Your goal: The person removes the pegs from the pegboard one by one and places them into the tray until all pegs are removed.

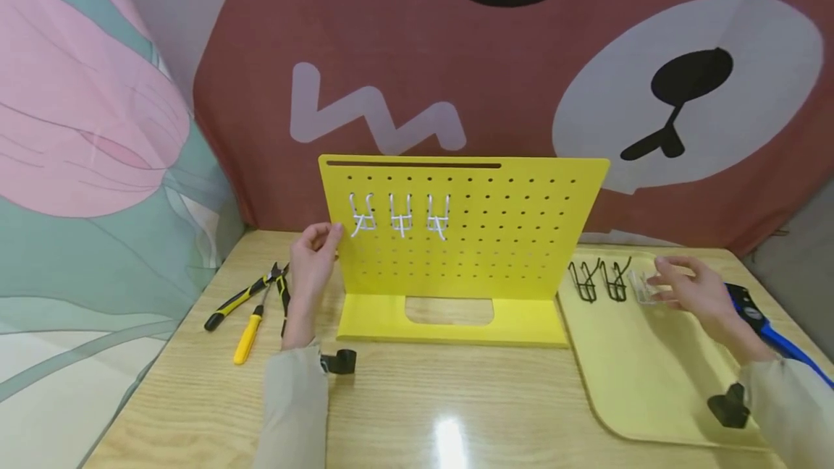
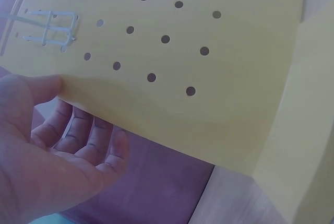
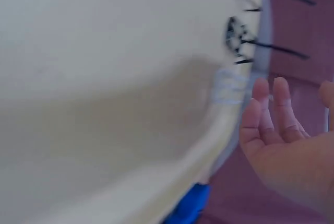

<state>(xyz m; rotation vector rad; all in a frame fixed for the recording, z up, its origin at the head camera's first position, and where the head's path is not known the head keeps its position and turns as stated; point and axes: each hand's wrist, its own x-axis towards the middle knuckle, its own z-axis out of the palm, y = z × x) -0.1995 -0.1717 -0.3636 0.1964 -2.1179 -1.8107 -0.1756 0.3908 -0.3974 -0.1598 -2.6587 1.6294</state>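
Observation:
My left hand [image 1: 313, 259] grips the left edge of a yellow pegboard [image 1: 502, 237], its thumb on the front face and the fingers behind the edge. Three white wire hooks [image 1: 401, 216] hang side by side in the upper left holes; two of them also show in the left wrist view. Over the back of a pale yellow tray [image 1: 651, 389], my right hand [image 1: 697, 292] has its fingers spread loosely beside a white wire hook [image 1: 641, 286]. In the right wrist view that hook [image 3: 229, 86] lies just off the fingertips. Two black wire hooks [image 1: 615, 281] are left of it.
Left of the pegboard lie pliers [image 1: 241, 300] with black and yellow handles, a yellow-handled screwdriver [image 1: 248, 337] and another black and yellow tool [image 1: 283, 295]. A blue-handled tool [image 1: 785, 342] is at the tray's right. A printed cloth [image 1: 391, 35] hangs behind the wooden table [image 1: 417, 404].

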